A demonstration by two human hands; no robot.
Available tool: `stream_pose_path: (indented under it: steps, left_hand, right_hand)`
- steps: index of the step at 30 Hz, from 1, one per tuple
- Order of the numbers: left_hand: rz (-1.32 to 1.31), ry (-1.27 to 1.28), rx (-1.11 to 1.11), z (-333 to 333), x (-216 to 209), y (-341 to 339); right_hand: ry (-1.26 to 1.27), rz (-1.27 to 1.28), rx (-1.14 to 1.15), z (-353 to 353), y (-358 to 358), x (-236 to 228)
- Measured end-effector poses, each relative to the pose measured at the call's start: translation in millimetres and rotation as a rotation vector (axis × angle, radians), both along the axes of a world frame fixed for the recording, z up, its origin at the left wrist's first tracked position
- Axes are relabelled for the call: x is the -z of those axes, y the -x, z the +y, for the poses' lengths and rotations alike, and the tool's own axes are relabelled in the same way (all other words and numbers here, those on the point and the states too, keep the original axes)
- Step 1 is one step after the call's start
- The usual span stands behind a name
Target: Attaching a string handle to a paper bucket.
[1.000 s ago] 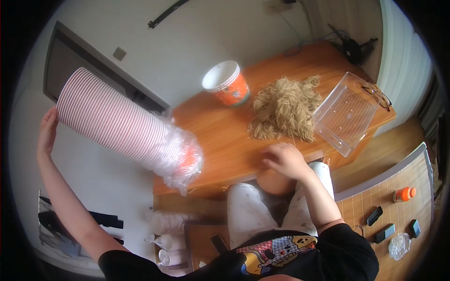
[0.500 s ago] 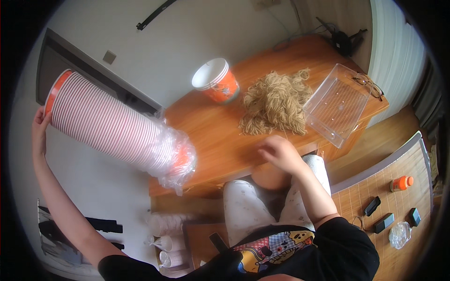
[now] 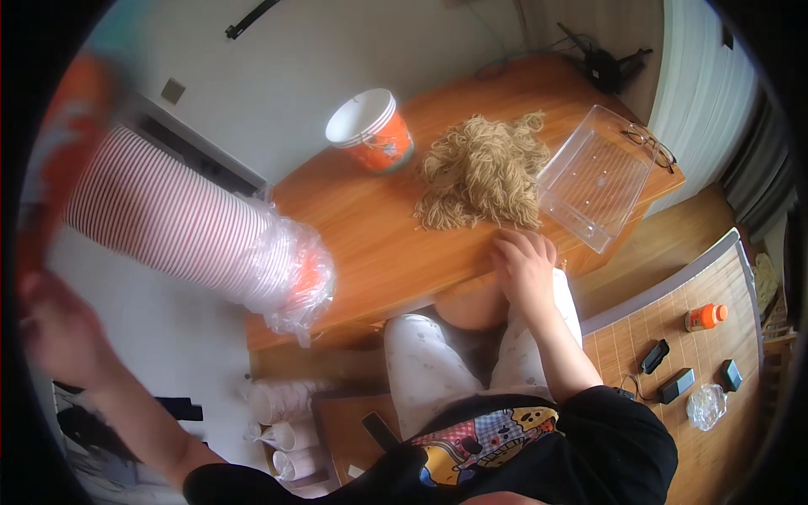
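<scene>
At the far left my left hand (image 3: 63, 328), smeared by motion, grips the lower part of an orange paper bucket (image 3: 80, 126), also blurred. This bucket is tilted up at the open end of a long stack of paper buckets (image 3: 168, 206) with white rims. A clear plastic bag (image 3: 295, 316) wraps the stack's other end, which lies over the desk's left edge. My right hand (image 3: 523, 257) rests with fingers loosely extended at the desk's front edge, holding nothing. Just beyond it is a heap of tan noodle-like strands (image 3: 484, 172).
A few nested orange buckets (image 3: 383, 143) stand on the wooden desk (image 3: 379, 244). To the right are a clear plastic tray (image 3: 593, 181) and glasses (image 3: 656, 151). Bagged bucket stacks (image 3: 290, 433) lie below left; an orange bottle (image 3: 705, 316) and small black items lie on the mat at right.
My left hand has pulled an orange bucket off the stack's end, which now shows its bare row of rims. My right hand has moved slightly right and down onto the desk's edge.
</scene>
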State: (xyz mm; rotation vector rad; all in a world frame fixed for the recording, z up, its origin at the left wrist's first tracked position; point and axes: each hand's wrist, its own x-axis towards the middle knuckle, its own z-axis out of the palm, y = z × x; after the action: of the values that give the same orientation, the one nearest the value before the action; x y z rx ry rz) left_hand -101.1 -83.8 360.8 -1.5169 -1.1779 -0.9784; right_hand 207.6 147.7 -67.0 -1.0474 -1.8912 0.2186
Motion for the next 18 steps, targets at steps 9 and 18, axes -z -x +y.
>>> stream_pose_path:
  steps: [9,18]
  left_hand:
    - [-0.764,0.887,0.622,65.3,227.5,-46.2]
    - [-0.491,0.568,0.604,79.6,285.9,-63.7]
  right_hand:
    - [-0.050,-0.127,-0.090,-9.3,-12.0,6.9]
    - [-0.177,-0.106,-0.196,19.0,-35.3,2.0]
